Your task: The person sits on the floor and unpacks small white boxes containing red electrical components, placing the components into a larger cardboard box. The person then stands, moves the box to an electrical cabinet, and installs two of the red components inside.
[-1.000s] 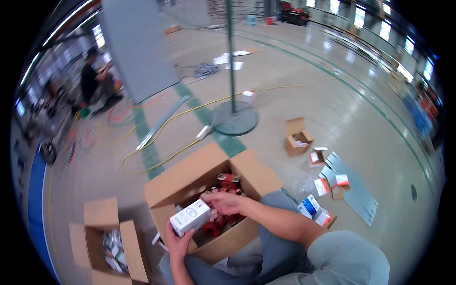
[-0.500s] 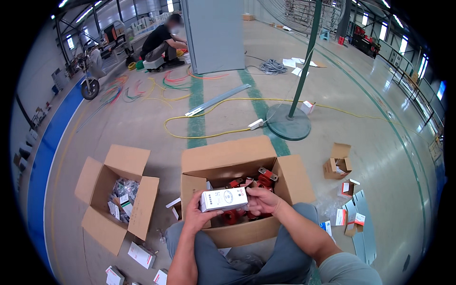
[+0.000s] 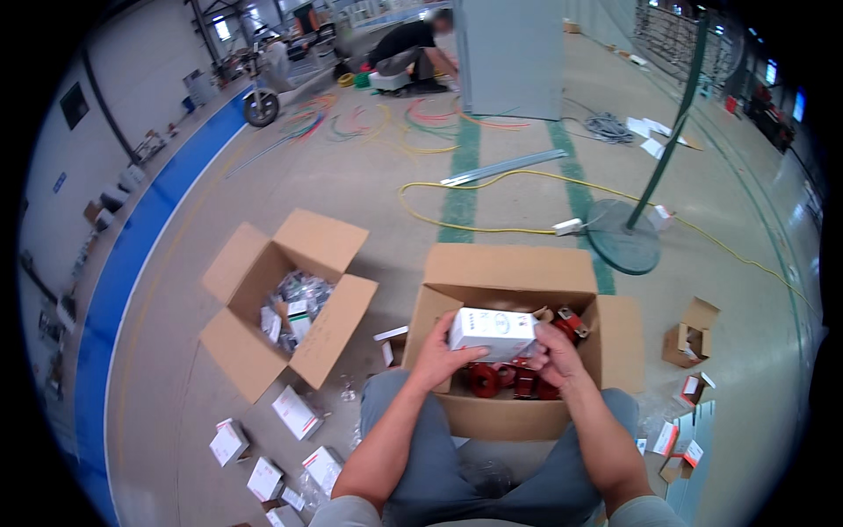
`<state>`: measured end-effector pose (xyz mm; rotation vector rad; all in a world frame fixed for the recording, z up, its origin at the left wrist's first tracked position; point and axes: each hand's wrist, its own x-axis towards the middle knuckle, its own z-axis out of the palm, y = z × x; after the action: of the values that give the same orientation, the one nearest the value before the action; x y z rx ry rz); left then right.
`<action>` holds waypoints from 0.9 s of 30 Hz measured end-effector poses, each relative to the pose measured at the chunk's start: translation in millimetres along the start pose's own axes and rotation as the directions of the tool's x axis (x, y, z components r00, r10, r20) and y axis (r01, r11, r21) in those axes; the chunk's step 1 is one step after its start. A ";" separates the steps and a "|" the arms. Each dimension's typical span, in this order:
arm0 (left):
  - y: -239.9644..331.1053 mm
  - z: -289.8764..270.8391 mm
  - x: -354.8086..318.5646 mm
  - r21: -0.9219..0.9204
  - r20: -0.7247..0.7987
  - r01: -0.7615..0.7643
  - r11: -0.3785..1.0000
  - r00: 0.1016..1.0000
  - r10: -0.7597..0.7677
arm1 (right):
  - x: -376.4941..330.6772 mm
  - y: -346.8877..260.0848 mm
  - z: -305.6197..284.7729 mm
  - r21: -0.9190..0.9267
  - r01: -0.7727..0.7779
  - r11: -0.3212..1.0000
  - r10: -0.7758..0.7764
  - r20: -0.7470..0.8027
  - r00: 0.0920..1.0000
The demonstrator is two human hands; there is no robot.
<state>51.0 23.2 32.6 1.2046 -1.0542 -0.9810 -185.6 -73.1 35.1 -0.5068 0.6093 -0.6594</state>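
A small white carton (image 3: 493, 327) with dark print is held up in front of me, over a large open cardboard box (image 3: 509, 266). My left hand (image 3: 439, 356) is closed round its left end, the thumb along the lower front edge. The fingers of my right hand (image 3: 558, 356) are curled at the right end of the carton, gripping there. Something clear, like plastic film, shows by those fingertips. Inside the cardboard box, below the carton, lie red parts (image 3: 483, 379), some ring-shaped and some with metal ends. The carton and my hands hide part of them.
Left stands another open cardboard box (image 3: 335, 338) holding clear plastic bags and small cartons. White cartons (image 3: 297, 413) lie on the floor near it. A small brown box (image 3: 689, 334) stands right. Ahead are a yellow cable (image 3: 492, 228), a pole base (image 3: 622, 246) and a crouching person (image 3: 408, 48).
My view has turned left, so the surroundings sit farther right in the picture. The white carton is tilted to show more of its front side. Both hands remain on it.
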 end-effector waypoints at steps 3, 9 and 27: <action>-3.1 9.8 2.6 0.142 -0.011 0.033 0.989 0.999 -0.031 | 3.1 -8.6 9.8 -0.445 0.414 0.794 -0.469 -0.014 0.883; -10.5 20.0 10.6 -0.174 -0.137 0.244 0.954 0.953 -0.269 | 3.1 -21.7 6.6 -0.355 0.480 0.802 -0.505 0.024 0.863; -24.0 3.3 17.0 -0.512 -0.051 0.412 0.754 0.861 -0.506 | -3.6 -12.3 -7.0 -0.886 0.457 -0.083 -0.381 0.451 0.807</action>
<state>51.0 3.4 10.6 1.1172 -0.3078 -1.3878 -197.5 -80.7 38.8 -2.1986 0.8026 -0.7328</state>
